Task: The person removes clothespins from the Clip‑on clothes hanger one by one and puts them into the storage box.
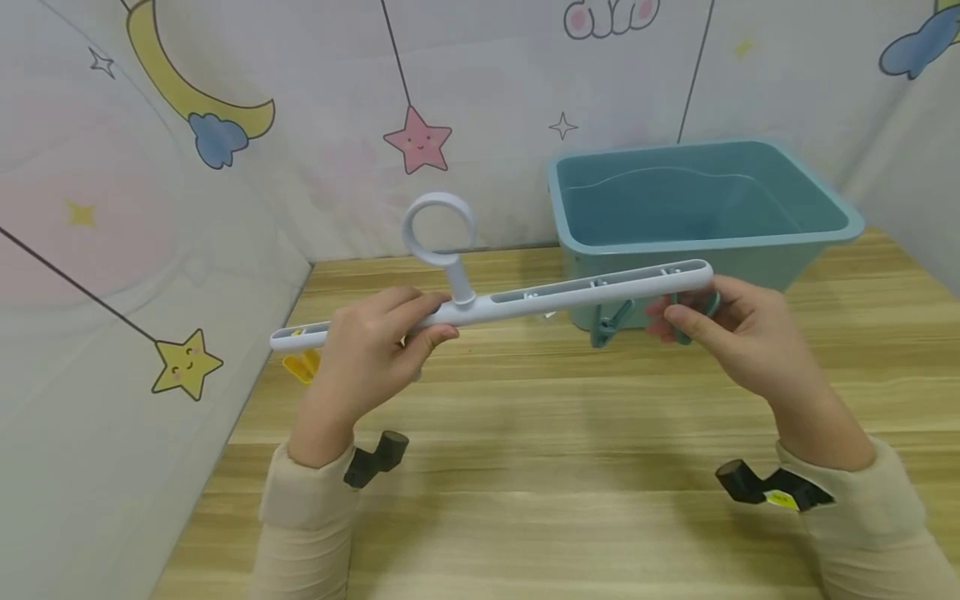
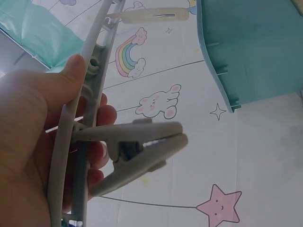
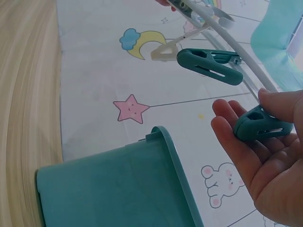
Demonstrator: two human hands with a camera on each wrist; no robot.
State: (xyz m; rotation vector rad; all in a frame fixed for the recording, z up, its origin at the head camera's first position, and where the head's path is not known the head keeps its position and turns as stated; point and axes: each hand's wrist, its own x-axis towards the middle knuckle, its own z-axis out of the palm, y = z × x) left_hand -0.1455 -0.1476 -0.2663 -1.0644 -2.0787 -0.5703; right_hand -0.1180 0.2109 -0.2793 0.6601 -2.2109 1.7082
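A white clip hanger (image 1: 570,293) with a ring-shaped hook (image 1: 408,237) on top is held up above the table. My left hand (image 1: 367,346) grips its bar left of the hook, thumb on the near side. In the left wrist view a pale clip (image 2: 151,131) sticks out from the bar beside the fingers. At the bar's right end, my right hand (image 1: 750,333) holds a green clip (image 3: 262,126) between thumb and fingers. Another green clip (image 1: 603,327) hangs further in along the bar. A yellow clip (image 1: 302,367) shows under the left end, partly behind the left hand.
A blue-green plastic bin (image 1: 705,246) stands at the back right of the wood-grain table (image 1: 525,467), just behind the hanger's right end. A printed cloth (image 1: 330,150) with stars and moons rises behind the table and along its left side.
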